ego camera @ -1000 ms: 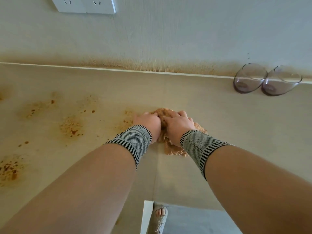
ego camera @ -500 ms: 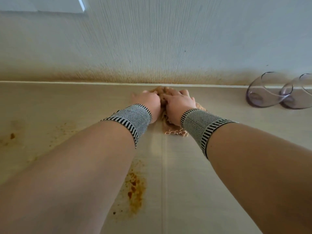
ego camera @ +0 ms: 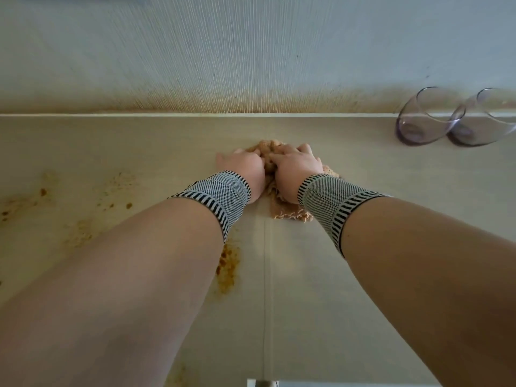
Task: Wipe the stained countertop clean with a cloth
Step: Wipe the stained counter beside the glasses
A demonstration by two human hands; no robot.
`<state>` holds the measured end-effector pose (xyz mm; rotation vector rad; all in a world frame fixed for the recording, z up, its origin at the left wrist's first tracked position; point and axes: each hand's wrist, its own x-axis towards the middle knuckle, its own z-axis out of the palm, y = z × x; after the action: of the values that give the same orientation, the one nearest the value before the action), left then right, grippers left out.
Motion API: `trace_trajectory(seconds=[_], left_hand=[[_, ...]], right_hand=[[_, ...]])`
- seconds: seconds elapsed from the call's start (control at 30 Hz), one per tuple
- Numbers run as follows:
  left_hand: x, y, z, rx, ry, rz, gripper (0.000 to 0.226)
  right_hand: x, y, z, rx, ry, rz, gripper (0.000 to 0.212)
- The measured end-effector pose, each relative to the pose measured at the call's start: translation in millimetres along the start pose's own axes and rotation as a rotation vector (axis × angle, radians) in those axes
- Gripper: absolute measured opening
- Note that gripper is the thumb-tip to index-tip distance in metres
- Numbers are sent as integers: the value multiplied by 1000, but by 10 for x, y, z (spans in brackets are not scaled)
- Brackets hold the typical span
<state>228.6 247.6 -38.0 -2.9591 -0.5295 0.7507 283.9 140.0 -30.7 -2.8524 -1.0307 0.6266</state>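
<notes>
Both hands sit side by side on a bunched tan cloth [ego camera: 282, 208], pressing it down onto the countertop [ego camera: 377, 219]. The left hand [ego camera: 245, 170] lies on the cloth's left part with its knuckles up and its fingers bent forward over the fabric; the right hand [ego camera: 297, 169] covers the middle and right part, its fingers curled into the folds at the far end. How tightly either hand grips cannot be told, since the fingertips are hidden behind the knuckles and the bunched fabric (only the backs of the hands show plainly). The cloth pokes out beyond the fingers toward the wall and trails out below the right wrist as a frayed knitted edge.

Each wrist wears a grey knitted wristband [ego camera: 220, 195] with a black-and-white striped border, and 2 bare forearms run from the bands down to the lower corners of the view.

The cloth lies near the back of the pale countertop, a little short of the raised strip where it meets the wall [ego camera: 251, 51]. Orange-brown stains [ego camera: 227, 266] show just under the left forearm, and more specks [ego camera: 122, 191] spread across the surface on the left. The base of the wall carries a brownish tinge along its length. At the far right, against the wall, stand 2 clear glasses [ego camera: 418, 121] with purplish bottoms, touching each other, well apart from the hands.
</notes>
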Motion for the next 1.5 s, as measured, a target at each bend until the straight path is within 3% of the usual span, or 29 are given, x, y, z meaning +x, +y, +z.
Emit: trace_trajectory(seconds=[0.67, 1.0, 1.5], left_hand=[[-1686, 393, 935, 118, -135, 44, 65], [-2722, 659, 1099, -38, -83, -3, 56], [-2987, 679, 1212, -21, -45, 36, 56]], right_hand=[[-1927, -224, 777, -31, -56, -56, 59], [-2666, -280, 1083, -16, -59, -109, 50], [-2810, -285, 1082, -63, -137, -148, 53]])
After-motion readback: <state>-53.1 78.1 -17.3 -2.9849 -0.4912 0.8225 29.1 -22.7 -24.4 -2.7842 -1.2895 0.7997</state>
